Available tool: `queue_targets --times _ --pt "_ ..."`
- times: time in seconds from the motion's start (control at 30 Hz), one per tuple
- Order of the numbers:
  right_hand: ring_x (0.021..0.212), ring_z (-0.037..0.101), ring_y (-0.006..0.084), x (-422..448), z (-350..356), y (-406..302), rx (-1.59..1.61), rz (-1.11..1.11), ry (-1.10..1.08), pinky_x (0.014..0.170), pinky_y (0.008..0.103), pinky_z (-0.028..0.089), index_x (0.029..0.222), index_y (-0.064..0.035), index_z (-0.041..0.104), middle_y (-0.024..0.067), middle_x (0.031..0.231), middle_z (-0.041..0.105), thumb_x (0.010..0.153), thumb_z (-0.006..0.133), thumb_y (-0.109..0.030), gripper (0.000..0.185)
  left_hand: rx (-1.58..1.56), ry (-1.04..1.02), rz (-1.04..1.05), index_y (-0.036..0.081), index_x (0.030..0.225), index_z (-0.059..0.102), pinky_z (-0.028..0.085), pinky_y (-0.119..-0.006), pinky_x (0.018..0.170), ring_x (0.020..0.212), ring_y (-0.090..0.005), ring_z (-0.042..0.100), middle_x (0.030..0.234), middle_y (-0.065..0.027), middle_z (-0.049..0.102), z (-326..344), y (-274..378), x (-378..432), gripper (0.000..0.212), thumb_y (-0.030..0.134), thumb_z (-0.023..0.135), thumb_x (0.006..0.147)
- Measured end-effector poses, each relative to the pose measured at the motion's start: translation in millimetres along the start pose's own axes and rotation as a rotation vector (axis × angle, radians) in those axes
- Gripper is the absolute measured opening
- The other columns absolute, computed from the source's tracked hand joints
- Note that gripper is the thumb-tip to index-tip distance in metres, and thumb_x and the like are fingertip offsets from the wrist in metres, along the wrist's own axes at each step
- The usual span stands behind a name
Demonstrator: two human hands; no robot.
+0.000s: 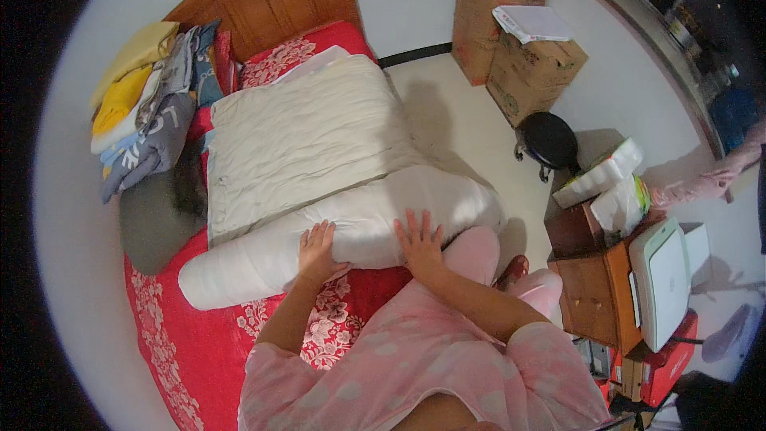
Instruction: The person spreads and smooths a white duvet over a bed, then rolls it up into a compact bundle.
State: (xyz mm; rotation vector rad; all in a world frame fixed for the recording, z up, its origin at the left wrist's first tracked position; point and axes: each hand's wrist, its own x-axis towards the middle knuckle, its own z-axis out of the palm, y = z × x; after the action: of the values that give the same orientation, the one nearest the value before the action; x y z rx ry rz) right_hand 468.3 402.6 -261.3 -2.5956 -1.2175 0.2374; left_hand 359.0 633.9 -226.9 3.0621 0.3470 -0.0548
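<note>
Across the bed lies a thick white roll [251, 266] of smooth fabric, wound from a cream quilted pad [299, 131] whose flat part stretches toward the headboard. My left hand [319, 252] rests on the near side of the roll, left of its middle, fingers apart. Farther right, my right hand [421, 244] presses on the roll with spread fingers, close to my raised knee. Neither hand grips anything. At its right end the roll bulges wider and looser near the bed's edge. A red bedsheet [179, 341] with pale flowers shows beneath.
Folded bedding [143, 102] is piled against the wall at left, by a dark grey cushion-like bundle [158, 227]. A wooden headboard [269, 0] closes the far end. Cardboard boxes [526, 72], a round black stool [547, 139] and a wooden cabinet [589, 293] with a white printer [661, 281] stand right.
</note>
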Motion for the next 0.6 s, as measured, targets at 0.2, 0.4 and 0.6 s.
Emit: queue_targets --times 0.2,0.4,0.6 --pt "0.129 0.011 0.0486 25 34 30 -0.352 -0.064 0.226 0.097 0.0643 0.02 0.141 -0.0104 0.012 0.0239 0.144 0.006 0.075 0.061 -0.02 0.083 -0.056 0.014 -0.015 0.007 0.128 0.037 0.021 -0.044 0.105 0.125 -0.0286 0.035 0.133 -0.0136 0.039 0 3 8 0.097 0.045 0.079 0.05" --pt "0.125 0.024 0.0459 49 -4 39 -0.248 -0.188 0.021 0.099 0.0569 0.025 0.139 -0.0128 0.02 0.0215 0.139 0.023 0.073 0.061 -0.016 0.078 -0.119 0.094 -0.031 0.01 0.129 0.036 0.018 -0.052 0.104 0.129 -0.0325 0.025 0.136 -0.0181 0.029 -11 15 -1 0.091 0.041 0.078 0.054" --pt "0.119 0.037 0.0409 82 -42 40 -0.155 -0.243 -0.137 0.094 0.0538 0.032 0.134 -0.0128 0.032 0.019 0.131 0.039 0.075 0.057 -0.017 0.065 0.0 0.105 0.03 0.022 0.133 0.031 0.02 -0.058 0.1 0.128 -0.0376 0.022 0.138 -0.0165 0.021 -6 51 -15 0.092 0.037 0.078 0.056"
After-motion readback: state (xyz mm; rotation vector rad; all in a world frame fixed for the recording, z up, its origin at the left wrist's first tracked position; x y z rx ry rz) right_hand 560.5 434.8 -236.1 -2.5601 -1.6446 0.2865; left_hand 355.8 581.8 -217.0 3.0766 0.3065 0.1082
